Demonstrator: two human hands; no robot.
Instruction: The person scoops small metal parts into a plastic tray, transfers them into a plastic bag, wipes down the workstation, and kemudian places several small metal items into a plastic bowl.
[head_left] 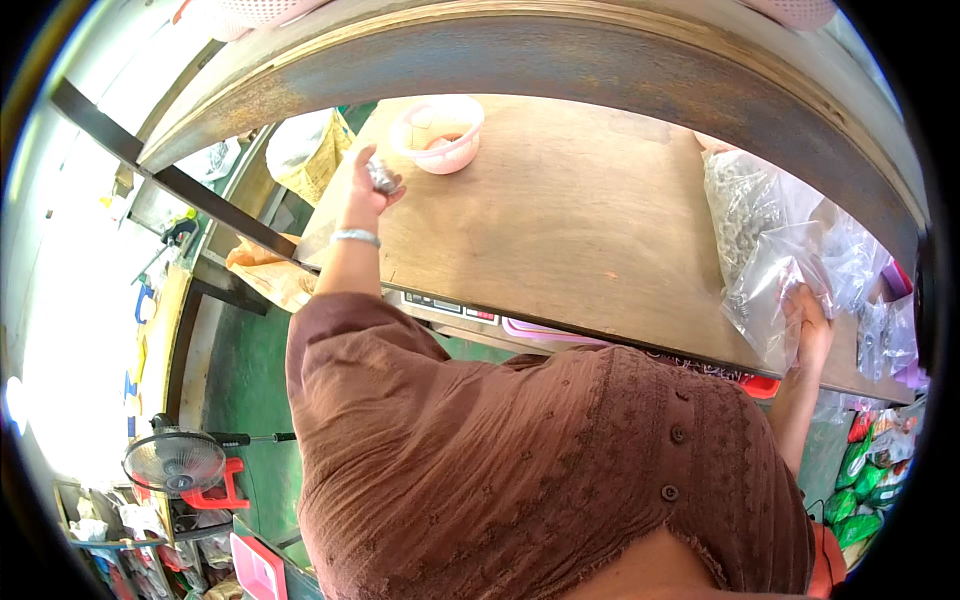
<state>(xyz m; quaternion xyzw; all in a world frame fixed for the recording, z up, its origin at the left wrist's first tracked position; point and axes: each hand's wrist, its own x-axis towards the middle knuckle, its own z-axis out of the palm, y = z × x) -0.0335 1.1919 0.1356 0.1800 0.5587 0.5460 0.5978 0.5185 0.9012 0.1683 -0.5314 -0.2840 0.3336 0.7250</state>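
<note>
My left hand (368, 190) is raised over the left end of the wooden table, its fingers curled around a small shiny silvery bundle (382, 176) whose kind I cannot make out. Just beyond it stands a pink plastic basket (463, 157), with something small inside. On the right, my right hand (812, 325) grips the near edge of a clear plastic bag (765, 290). Against this bag lies another clear bag (742, 205) filled with many small greyish pieces, too fine to name. Part of my right hand's grip is hidden behind the crinkled plastic.
A shelf beam (520, 65) spans the far side above the wooden table (560, 220). More clear bags (880, 325) lie at the right end. Left of the table are a yellow woven sack (320, 160), brown paper (270, 268) and a standing fan (178, 462). A scale (450, 304) sits under the near edge.
</note>
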